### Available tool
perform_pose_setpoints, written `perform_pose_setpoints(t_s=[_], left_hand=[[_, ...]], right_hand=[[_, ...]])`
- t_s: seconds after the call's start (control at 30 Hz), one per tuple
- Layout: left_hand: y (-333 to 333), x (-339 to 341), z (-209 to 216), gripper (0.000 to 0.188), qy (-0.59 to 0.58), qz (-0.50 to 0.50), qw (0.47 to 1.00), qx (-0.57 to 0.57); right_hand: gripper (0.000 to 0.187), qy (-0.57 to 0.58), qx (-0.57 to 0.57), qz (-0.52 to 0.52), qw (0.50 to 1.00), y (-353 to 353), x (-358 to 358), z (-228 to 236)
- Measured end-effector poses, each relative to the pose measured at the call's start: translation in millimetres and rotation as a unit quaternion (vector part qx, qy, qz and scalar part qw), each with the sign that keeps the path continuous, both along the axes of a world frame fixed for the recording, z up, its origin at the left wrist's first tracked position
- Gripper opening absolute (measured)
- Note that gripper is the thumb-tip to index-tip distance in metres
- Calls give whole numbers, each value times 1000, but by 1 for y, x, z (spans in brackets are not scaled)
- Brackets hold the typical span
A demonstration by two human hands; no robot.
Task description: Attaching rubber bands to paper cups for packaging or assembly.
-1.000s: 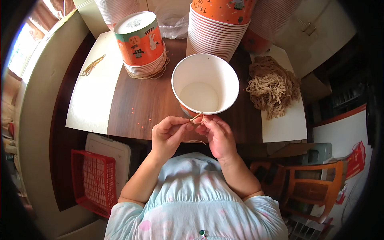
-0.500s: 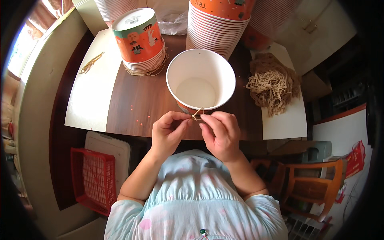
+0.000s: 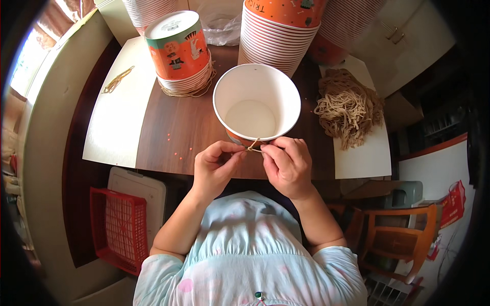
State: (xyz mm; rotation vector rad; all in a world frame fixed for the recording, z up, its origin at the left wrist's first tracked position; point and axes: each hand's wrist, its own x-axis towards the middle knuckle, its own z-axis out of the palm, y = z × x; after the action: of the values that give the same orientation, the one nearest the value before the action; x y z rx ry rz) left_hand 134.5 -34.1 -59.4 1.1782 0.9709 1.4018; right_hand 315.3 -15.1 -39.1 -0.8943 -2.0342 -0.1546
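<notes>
Close to the table's front edge stands a white-lined paper bucket [image 3: 250, 115], its open mouth facing up. At its near side a short tan cord [image 3: 252, 147] runs between my hands, with what looks like a knot or loop in it. My left hand [image 3: 217, 168] pinches one end between thumb and forefinger. My right hand [image 3: 288, 166] pinches the other end, with its fingers close to the bucket's outer wall. Whether the cord is joined to the bucket I cannot tell.
Behind on the left, upturned orange and green buckets [image 3: 177, 53] are stacked over a ring of cord. A tall stack of buckets [image 3: 278, 38] stands behind. A heap of tan cords [image 3: 349, 109] lies right; a few strands [image 3: 118, 79] lie left. A red crate [image 3: 120, 229] sits below left.
My right hand has drawn slightly away to the right, pulling the cord tighter, and the loop has become smaller. My left hand stays nearly in place.
</notes>
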Motion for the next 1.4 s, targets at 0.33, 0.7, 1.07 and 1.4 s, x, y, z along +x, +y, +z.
perform_pose_setpoints(t_s=[0.33,0.7,1.07,1.4], left_hand=[[1,0,-3,10,-2,-17,1000,5],[1,7,6,20,-44,-94,993,-51],[2,-3,12,16,-95,-101,985,-106],[3,-4,7,10,-10,-85,993,-84]], right_hand=[[26,-19,-30,-15,999,-3,-12,3],[25,-29,-34,2,999,-5,-11,7],[25,-21,-24,-1,999,-5,-9,10],[24,-26,-25,-7,999,-4,-10,12]])
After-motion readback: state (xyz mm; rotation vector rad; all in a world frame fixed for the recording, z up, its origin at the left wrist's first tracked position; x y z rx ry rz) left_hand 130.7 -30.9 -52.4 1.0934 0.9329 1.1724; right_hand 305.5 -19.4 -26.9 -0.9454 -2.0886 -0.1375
